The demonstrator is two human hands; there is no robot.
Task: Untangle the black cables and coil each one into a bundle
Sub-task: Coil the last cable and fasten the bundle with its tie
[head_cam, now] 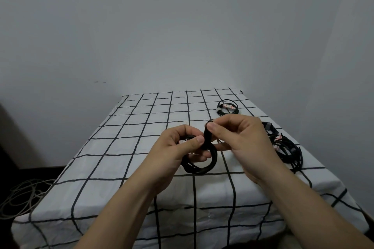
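A coiled black cable (204, 168) hangs in a round loop above the middle of the table. My left hand (178, 147) grips the coil at its upper left, thumb pressed over the strands. My right hand (240, 137) pinches a black strap or cable end (207, 137) that stands up across the top of the coil. A tangled heap of black cables (287, 147) lies on the right side of the table, partly hidden behind my right hand. A finished black bundle (227, 107) rests at the far right.
The table wears a white cloth with a black grid (141, 127), draped over its front edge. A grey wall stands close behind and to the right. Pale loose cords (22, 198) lie on the dark floor at the left.
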